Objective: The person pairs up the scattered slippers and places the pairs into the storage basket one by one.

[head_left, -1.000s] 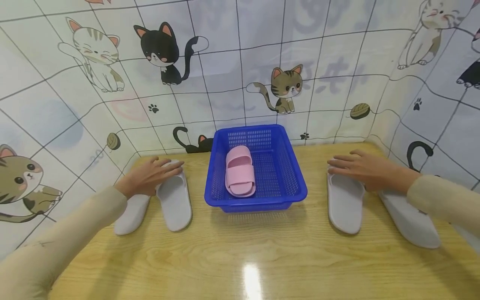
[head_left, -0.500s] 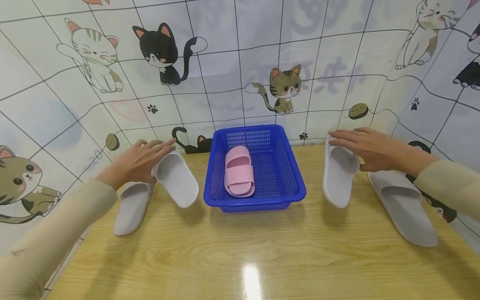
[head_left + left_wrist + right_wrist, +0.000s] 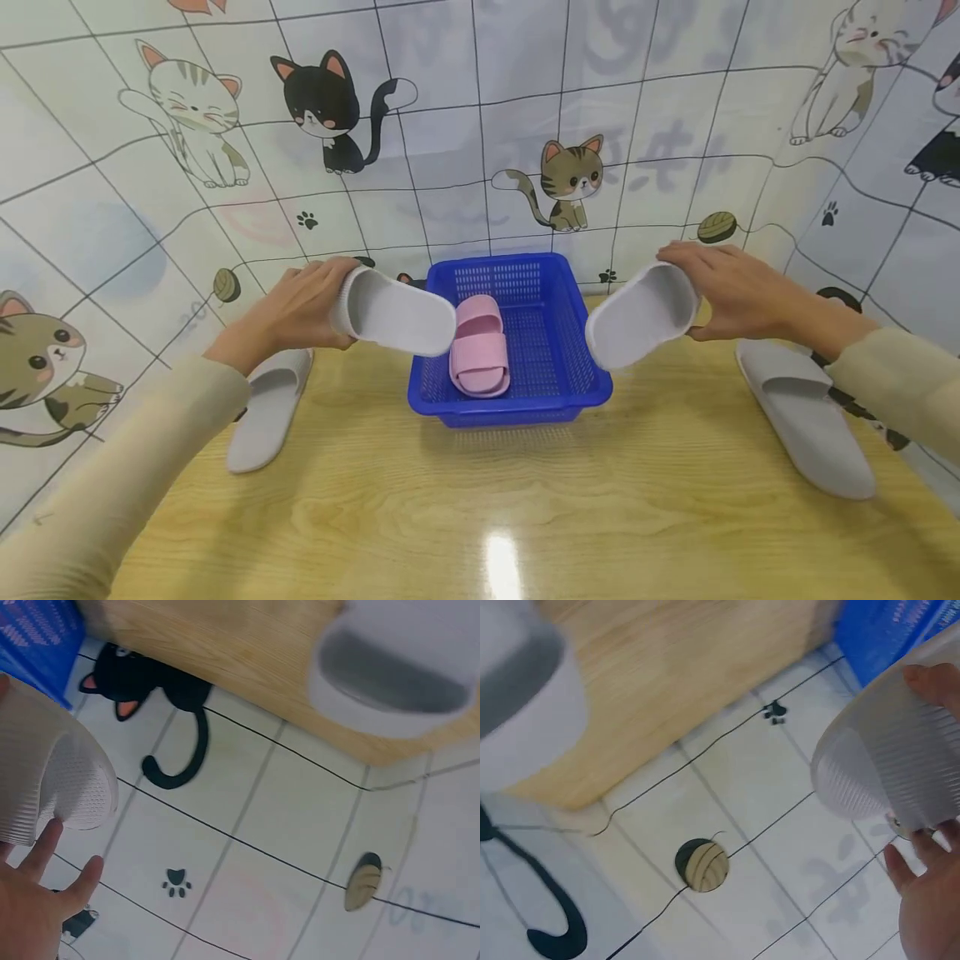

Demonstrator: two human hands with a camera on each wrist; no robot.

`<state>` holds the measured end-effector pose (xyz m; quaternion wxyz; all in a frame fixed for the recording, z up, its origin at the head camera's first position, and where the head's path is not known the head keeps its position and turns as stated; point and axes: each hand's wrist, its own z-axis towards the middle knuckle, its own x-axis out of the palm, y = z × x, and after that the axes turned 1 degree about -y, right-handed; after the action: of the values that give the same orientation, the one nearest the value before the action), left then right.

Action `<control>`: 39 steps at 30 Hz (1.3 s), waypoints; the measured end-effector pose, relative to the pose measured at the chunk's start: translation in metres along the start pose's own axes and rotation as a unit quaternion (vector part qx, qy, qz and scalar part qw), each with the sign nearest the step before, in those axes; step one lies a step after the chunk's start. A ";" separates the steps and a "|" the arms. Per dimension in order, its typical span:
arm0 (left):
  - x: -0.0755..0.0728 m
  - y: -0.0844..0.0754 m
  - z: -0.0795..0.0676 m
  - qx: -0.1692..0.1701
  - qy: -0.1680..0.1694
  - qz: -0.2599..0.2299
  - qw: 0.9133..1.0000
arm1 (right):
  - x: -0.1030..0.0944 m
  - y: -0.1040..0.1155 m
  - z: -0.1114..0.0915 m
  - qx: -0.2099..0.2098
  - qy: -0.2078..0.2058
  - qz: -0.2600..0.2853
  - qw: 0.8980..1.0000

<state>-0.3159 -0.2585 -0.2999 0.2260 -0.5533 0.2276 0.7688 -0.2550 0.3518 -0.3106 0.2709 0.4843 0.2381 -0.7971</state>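
In the head view my left hand (image 3: pixel 303 308) grips a white slipper (image 3: pixel 401 315) by its toe end. Its heel reaches over the left rim of a blue basket (image 3: pixel 517 410). On the other side my right hand (image 3: pixel 738 292) holds a second white slipper (image 3: pixel 637 321) by the toe, the heel tilted down over the basket's right rim. Inside the basket, on the left, lie pink slippers (image 3: pixel 480 350), apparently stacked. Both wrist views show fingers at the ribbed strap of the held slippers, the left slipper (image 3: pixel 60 772) and the right slipper (image 3: pixel 900 750).
One white slipper (image 3: pixel 270 417) lies at the table's left, another light slipper (image 3: pixel 813 425) at its right. The wooden table (image 3: pixel 480 500) stretches in front of the basket. A cat-patterned wall covering (image 3: pixel 450 125) closes off the back and both sides.
Both hands have picked up the inner white slippers from the table and carried them inward to the basket's sides, turning the heels toward it. The outer slippers and the basket stay put.
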 end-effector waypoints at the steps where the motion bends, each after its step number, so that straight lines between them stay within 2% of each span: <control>1: 0.001 -0.005 0.002 -0.002 -0.003 -0.013 1.000 | -0.001 0.003 0.001 0.004 -0.006 -0.002 1.000; 6: 0.003 -0.027 0.010 -0.005 -0.022 -0.062 0.998 | -0.002 0.016 0.007 0.018 -0.026 -0.024 0.999; 13: 0.004 -0.050 0.015 0.002 -0.071 -0.085 0.994 | -0.003 0.036 0.016 0.057 -0.034 -0.026 0.997; 20: 0.007 -0.069 0.013 0.006 -0.093 -0.090 0.992 | -0.002 0.051 0.021 0.091 -0.035 -0.011 0.995; 25: 0.006 -0.080 0.013 0.007 -0.132 -0.080 0.988 | -0.002 0.057 0.022 0.114 -0.057 -0.004 0.992; 30: 0.008 -0.089 0.011 -0.014 -0.162 -0.074 0.984 | -0.001 0.062 0.021 0.142 -0.067 0.010 0.988; 39: 0.020 -0.100 -0.002 -0.052 -0.192 -0.077 0.977 | 0.011 0.069 0.020 0.144 -0.098 0.040 0.984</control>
<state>-0.2607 -0.1784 -0.3293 0.2946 -0.4224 0.0964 0.8518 -0.2268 0.2860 -0.3201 0.2520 0.4472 0.0732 -0.8551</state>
